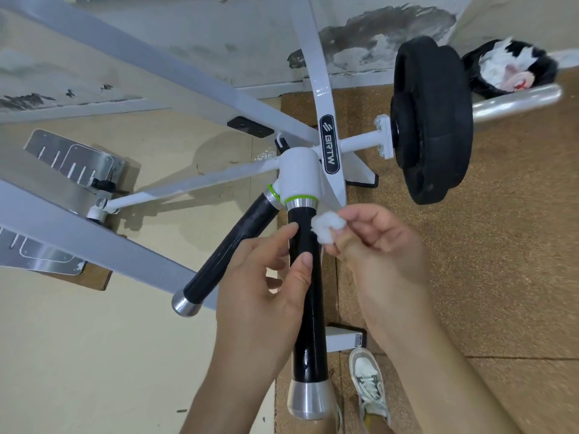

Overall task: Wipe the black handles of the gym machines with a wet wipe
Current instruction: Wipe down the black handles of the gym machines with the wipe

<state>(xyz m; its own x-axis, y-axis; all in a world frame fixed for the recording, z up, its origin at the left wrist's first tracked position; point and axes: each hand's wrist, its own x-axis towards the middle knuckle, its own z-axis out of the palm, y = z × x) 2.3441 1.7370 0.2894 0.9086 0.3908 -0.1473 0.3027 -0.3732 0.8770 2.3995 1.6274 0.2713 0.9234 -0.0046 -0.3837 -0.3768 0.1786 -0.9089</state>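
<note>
Two black handles stick out of a white hub (300, 175) on the gym machine. The nearer handle (308, 333) points toward me and ends in a silver cap. The second black handle (228, 245) angles down to the left. My right hand (376, 242) pinches a crumpled white wet wipe (326, 227) against the upper right side of the nearer handle, just below its silver collar. My left hand (269, 289) rests on the left of that same handle, thumb lying on it and fingers apart, holding nothing.
Black weight plates (432, 120) hang on a steel bar (517, 103) at the right. A black bin with used tissues (507, 68) stands behind them. Grey frame beams (94, 242) cross at the left. My shoe (369, 383) stands on the brown floor mat beside a white machine foot (344, 338).
</note>
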